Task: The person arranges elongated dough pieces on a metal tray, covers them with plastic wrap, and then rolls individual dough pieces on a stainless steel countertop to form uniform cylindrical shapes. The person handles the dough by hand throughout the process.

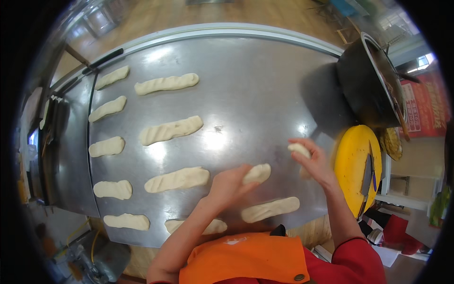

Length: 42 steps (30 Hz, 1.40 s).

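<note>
My left hand (pixel 230 184) grips a short piece of pale dough (pixel 259 173) over the steel tabletop (pixel 248 92). To its right, my right hand (pixel 315 161) pinches a smaller dough lump (pixel 300 150) between thumb and fingers. A gap separates the two pieces. Just below my hands lies a long dough strip (pixel 270 209). Another strip (pixel 216 227) is partly hidden behind my left forearm. Left of my left hand rest more long strips, one nearest (pixel 177 180), one in the middle (pixel 172 130) and one farthest (pixel 166 84).
Several shorter dough strips (pixel 107 147) line the table's left side. A large dark pot (pixel 358 88) stands at the far right. Closer in, a round yellow cutting board (pixel 349 167) carries a knife (pixel 367 174) and a blue pen-like object (pixel 374 181). A raised metal rim (pixel 227 28) bounds the far edge.
</note>
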Tool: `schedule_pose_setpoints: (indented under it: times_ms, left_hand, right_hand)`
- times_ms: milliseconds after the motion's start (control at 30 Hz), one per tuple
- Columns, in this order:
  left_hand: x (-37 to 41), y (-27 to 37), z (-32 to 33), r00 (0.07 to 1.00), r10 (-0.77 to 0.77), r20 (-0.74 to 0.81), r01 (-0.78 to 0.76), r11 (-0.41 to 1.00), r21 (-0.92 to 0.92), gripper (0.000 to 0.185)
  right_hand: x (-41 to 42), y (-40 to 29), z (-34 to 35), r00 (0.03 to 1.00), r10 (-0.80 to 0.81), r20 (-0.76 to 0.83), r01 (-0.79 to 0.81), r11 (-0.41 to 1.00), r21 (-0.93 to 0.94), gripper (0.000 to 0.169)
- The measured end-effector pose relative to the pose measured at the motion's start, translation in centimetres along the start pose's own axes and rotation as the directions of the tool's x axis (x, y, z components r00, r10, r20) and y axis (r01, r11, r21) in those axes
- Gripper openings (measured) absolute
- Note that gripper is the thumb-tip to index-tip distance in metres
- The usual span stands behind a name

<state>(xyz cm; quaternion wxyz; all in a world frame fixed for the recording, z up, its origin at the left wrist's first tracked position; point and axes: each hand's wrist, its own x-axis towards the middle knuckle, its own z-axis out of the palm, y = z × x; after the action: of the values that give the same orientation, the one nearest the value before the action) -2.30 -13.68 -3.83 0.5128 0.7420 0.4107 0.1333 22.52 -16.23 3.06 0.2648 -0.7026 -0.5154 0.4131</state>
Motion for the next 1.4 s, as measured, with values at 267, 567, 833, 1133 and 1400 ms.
schedule_pose_setpoints:
  times_ms: [267, 567, 833, 1133, 1400]
  left_hand:
    - [-0.5, -1.4, 2.0, 0.989, 0.106, -0.101, -0.066, 0.940, 0.335, 0.050]
    - [-1.9, -3.2, 2.4, 0.955, 0.167, -0.244, -0.064, 0.922, 0.381, 0.068]
    - [0.4, -2.1, 3.0, 0.941, 0.323, -0.104, -0.266, 0.892, 0.365, 0.056]
    - [-0.6, -1.6, 4.6, 0.921, 0.389, -0.002, -0.324, 0.769, 0.551, 0.082]
    - [-1.0, -2.4, 3.5, 0.932, 0.321, 0.165, -0.354, 0.720, 0.597, 0.085]
  right_hand:
    - [4.1, -5.1, 2.9, 0.840, -0.533, -0.106, 0.503, 0.837, -0.215, 0.065]
    - [-2.3, 4.1, 10.0, 0.938, -0.323, 0.128, 0.347, 0.877, -0.331, 0.058]
    - [-1.5, 5.8, 5.2, 0.955, -0.293, 0.053, 0.297, 0.920, -0.256, 0.044]
    - [2.0, 4.7, 8.7, 0.897, -0.422, -0.131, 0.291, 0.787, -0.544, 0.050]
    - [2.9, 6.8, 9.9, 0.919, -0.384, -0.089, 0.238, 0.720, -0.652, 0.065]
